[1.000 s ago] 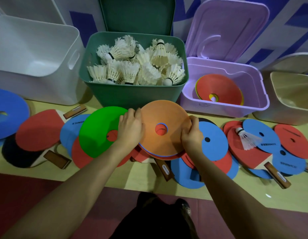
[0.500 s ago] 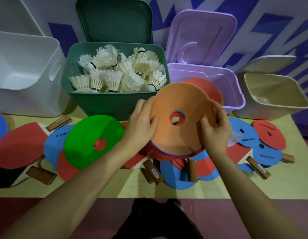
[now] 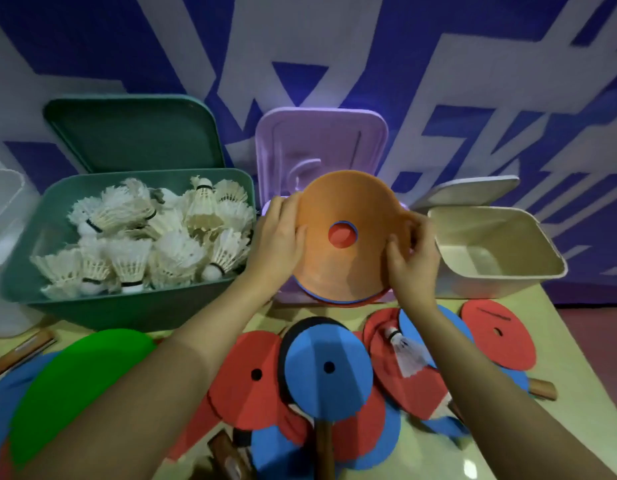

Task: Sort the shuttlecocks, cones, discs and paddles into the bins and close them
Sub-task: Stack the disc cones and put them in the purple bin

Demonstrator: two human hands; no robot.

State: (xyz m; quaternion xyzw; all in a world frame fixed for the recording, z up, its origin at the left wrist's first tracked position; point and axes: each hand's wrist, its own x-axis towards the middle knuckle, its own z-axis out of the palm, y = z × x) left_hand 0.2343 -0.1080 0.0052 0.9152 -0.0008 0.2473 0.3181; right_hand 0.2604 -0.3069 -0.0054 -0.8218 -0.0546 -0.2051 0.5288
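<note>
Both hands pinch the stacked cones (image 3: 338, 258) by opp. rims, left hand (image 3: 277, 244) & right hand (image 3: 409, 261) abt equally near, stack held flat-ish right over the open purple bin (image 3: 286, 296), so next move is prob. straight down.

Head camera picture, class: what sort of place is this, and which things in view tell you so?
Probably a sports hall or a club's equipment corner. A green bin is full of shuttlecocks, table tennis paddles lie on the table, and the wall behind has bold blue and white graphics.
</note>
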